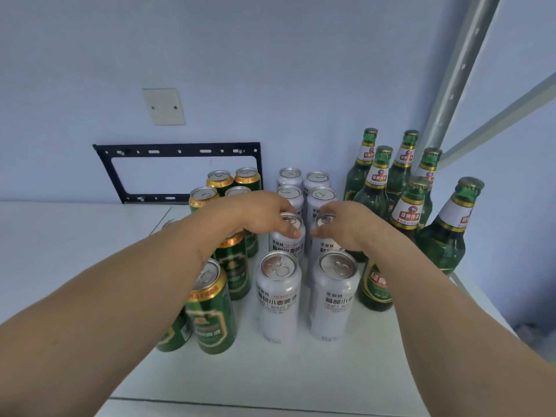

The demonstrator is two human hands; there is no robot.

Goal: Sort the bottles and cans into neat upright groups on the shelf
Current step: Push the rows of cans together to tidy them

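Shelf: white, smooth, matt top (301, 374), carrying all cans and bottles; a seam runs across its near edge
White cans: tall aluminium cylinders with pale matt bodies, black lettering and silver pull-tab lids, upright in two columns at centre; nearest pair (278, 296) and (332, 296) stand just apart
Left hand: left hand (258, 215) reaches over the green cans, fingers (290, 231) curled down over the rim of the third white can on the left (285, 239), grasping it at the top
Right hand: right hand (346, 227) grasps the neighbouring white can (325, 245) by its rim, fingers curled over the lid
Green cans: glossy green bodies with gold rims (210, 311), upright in two columns left of the white cans, partly hidden by the left forearm
Bottles: green glass bottles (442, 239) with gold crown caps and white neck labels, upright, clustered at the right rear corner
Wall: pale blue, with a black metal bracket (177, 152) and a cream blank plate (164, 106)
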